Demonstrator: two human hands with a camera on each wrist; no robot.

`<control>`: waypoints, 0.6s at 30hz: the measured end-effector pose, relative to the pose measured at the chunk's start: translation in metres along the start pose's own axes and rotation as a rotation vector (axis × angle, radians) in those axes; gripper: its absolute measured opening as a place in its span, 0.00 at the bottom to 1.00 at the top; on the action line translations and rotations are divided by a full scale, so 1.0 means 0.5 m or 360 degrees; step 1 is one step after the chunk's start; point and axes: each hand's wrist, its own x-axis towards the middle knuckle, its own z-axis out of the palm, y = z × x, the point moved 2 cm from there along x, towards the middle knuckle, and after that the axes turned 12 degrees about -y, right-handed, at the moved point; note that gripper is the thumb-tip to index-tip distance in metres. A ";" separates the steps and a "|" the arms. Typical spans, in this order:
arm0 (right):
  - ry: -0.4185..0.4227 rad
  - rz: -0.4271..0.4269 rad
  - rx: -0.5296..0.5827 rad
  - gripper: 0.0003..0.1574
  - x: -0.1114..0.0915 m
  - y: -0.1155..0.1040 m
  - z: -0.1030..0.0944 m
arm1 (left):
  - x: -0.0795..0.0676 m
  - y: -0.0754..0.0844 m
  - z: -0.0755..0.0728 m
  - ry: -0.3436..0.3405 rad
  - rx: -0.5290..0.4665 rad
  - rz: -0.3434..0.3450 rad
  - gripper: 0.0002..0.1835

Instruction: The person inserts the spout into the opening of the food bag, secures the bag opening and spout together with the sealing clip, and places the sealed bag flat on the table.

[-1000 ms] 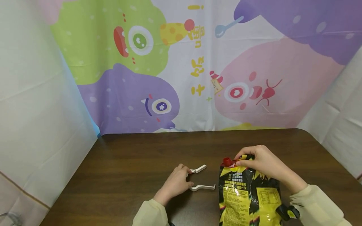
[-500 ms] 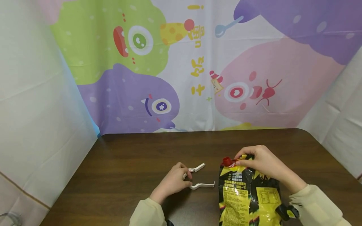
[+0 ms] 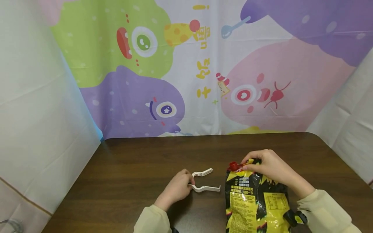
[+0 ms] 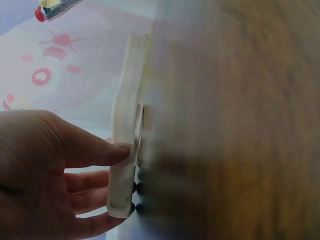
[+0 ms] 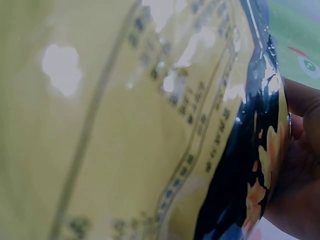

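My left hand [image 3: 175, 189] pinches a white plastic bag clip [image 3: 207, 188] just over the table. Its two long arms spread apart to the right, and the lower arm ends in a small hook. In the left wrist view the thumb presses the side of the clip [image 4: 124, 105], with the other fingers behind it. With my right hand [image 3: 271, 168] I hold the top edge of a black and yellow printed foil bag [image 3: 244, 210] between thumb and fingers. A red spout [image 3: 233, 166] sits at the bag's top left corner. The bag [image 5: 125, 130] fills most of the right wrist view.
The dark wooden table [image 3: 140, 161] extends to a cartoon-printed cloth [image 3: 201, 123] at the back. Pale cloth walls [image 3: 38, 81] close in the left and right sides. A black wrist camera [image 3: 294, 217] overlaps the bag's right edge.
The left hand has shifted slightly left and its fingers have moved along the clip, baring more of its curved ends. The clip's lower arm has risen a little. Right hand and bag stay put.
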 end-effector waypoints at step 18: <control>0.0029 0.0048 -0.0053 0.14 0.017 0.008 0.004 | -0.004 0.002 -0.044 0.0066 -0.0323 -0.0004 0.03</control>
